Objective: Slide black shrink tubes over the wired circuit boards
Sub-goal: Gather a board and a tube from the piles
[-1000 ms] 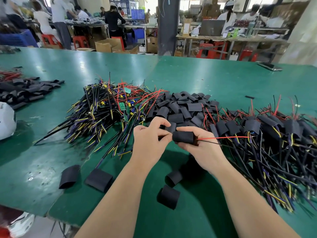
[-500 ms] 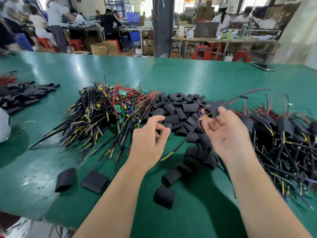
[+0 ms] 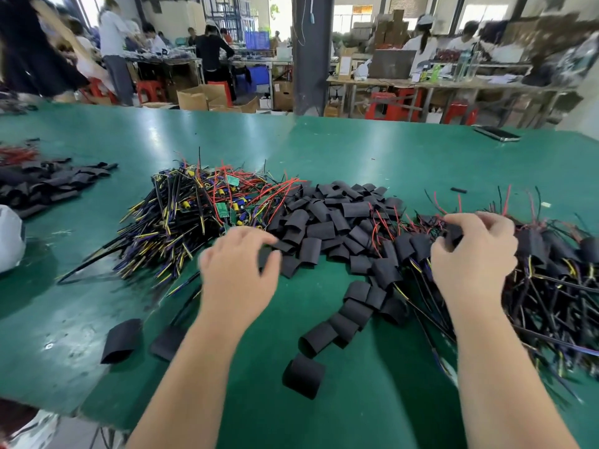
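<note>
Green table, three heaps laid out in work order: bare wired boards, loose shrink tubes, sleeved boards.
Blurred left hand reaches the tubes' near edge, fingers loosely curved; cannot tell if it grips one. The right hand curls round a sleeved piece on the finished heap. The tubes lie between both hands.

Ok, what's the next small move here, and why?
Probably pinch one tube at the near edge of the pile with the left hand: its fingers are open beside it, while the right hand grips a sleeved board at the done heap.
</note>
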`<state>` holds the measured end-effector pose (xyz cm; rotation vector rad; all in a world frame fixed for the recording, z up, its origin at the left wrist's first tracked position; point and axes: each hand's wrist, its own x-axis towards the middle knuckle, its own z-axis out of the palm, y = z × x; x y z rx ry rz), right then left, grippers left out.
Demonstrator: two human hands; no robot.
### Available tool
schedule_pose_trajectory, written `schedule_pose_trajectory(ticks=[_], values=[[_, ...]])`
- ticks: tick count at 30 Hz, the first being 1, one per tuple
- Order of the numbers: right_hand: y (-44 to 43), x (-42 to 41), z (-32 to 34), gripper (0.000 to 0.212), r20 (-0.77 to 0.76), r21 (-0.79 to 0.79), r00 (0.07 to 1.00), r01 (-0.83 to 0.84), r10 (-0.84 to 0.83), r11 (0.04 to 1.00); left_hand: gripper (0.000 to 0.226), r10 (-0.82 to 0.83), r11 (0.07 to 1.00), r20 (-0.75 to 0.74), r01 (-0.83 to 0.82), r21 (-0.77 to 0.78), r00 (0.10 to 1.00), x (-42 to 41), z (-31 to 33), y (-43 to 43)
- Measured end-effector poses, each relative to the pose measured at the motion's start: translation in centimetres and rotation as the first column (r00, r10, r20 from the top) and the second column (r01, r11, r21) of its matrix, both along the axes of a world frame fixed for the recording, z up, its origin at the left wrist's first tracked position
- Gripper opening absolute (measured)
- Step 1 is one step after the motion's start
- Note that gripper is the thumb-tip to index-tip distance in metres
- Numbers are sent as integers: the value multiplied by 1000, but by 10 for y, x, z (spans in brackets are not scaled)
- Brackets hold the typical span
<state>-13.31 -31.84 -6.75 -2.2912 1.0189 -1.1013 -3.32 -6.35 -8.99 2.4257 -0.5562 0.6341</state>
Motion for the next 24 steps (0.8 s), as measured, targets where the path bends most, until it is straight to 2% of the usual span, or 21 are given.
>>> schedule_pose_trajectory(ticks=[2,3,5,7,8,10,12,13,15,17,19,20,22,24], values=[[5,3,0,28,4,-17,1000,-5,5,1000,30,252,966,-73,-255,-34,965,1,-3,32],[8,4,0,28,8,-18,1000,-10,10,1000,39,384,920,-173,-392,-14,907,0,-6,48],[13,6,0,27,16,-22,1000,-23,23,999,59,560,814,-410,-570,110,720,-4,-10,72],[18,8,-1,26,28,-30,999,-38,39,999,72,578,780,-577,-598,183,577,-11,-13,77],[19,9,-2,25,41,-35,998,-47,48,998,76,550,792,-622,-584,177,557,-14,-13,73],[23,10,-4,25,68,-43,995,-73,76,996,79,457,843,-633,-532,82,625,-20,-14,59],[26,11,-5,25,96,-61,990,-94,100,994,76,238,901,-572,-398,-171,785,-23,-13,44],[26,10,-5,24,113,-79,987,-106,115,991,73,94,904,-527,-294,-311,845,-25,-11,37],[27,9,-4,23,159,-119,973,-148,166,982,65,-127,872,-454,-119,-475,882,-30,-6,30],[27,6,-2,23,180,-134,946,-247,268,960,58,-168,900,-414,-31,-434,895,-32,-7,30],[30,4,1,22,123,-42,897,-424,426,905,54,-36,963,-380,-69,-260,924,-30,-12,36],[34,3,2,21,76,43,846,-531,527,846,52,50,977,-363,-121,-176,930,-29,-13,40],[44,3,2,20,-85,170,675,-715,733,678,43,165,972,-361,-214,-100,918,-27,-14,46],[55,5,-2,32,-285,232,440,-830,851,507,35,202,967,-355,-244,-76,913,-26,-14,47]])
